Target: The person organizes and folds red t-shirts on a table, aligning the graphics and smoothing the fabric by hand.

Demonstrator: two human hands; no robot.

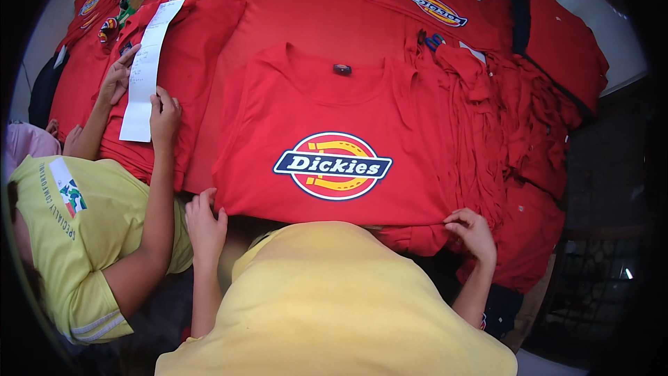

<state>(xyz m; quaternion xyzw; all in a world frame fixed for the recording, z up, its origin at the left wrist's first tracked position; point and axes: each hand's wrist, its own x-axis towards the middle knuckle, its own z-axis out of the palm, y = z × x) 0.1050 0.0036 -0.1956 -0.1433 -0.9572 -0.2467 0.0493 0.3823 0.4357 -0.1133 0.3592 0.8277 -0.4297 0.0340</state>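
Red T-shirt (334, 139) lies flat, printed front up, on top of a spread of red garments (515, 125). Your left hand (206, 226) pinches its lower left hem; your right hand (474, 232) pinches the lower right hem. Judged status: laid out and smoothed, no fold made yet. A co-worker's hands (164, 117) hold a paper slip (147, 73) well to the left.
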